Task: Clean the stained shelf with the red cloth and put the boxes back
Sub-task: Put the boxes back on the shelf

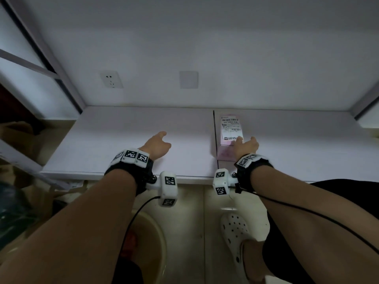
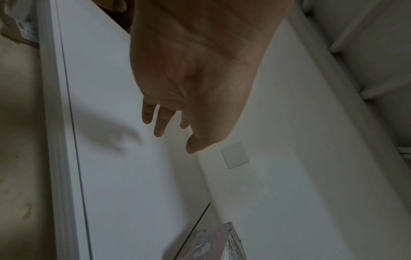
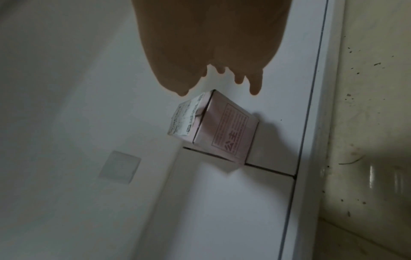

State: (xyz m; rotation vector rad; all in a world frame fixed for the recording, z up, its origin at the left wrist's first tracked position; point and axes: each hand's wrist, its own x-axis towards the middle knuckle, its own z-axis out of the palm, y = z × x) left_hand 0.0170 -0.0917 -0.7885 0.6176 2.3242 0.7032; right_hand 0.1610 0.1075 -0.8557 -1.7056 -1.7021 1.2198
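A pink box (image 1: 230, 128) with a white shipping label lies on the white shelf (image 1: 123, 136), just right of the seam between two boards. My right hand (image 1: 247, 145) hovers at the box's near right corner. In the right wrist view its fingers (image 3: 253, 86) hang loose above the box (image 3: 227, 130) and hold nothing. My left hand (image 1: 159, 144) floats over the bare left board, its fingers (image 2: 159, 128) relaxed and empty, with the box's end (image 2: 211, 246) at the bottom edge. Something reddish (image 1: 130, 241) lies in a basin on the floor, partly hidden by my left forearm.
On the wall behind the shelf are a socket (image 1: 111, 79) and a blank plate (image 1: 188, 79). A beige basin (image 1: 158, 236) and my foot in a white clog (image 1: 235, 228) are on the floor below. Grey frame posts flank the shelf; cardboard (image 1: 12, 132) sits at left.
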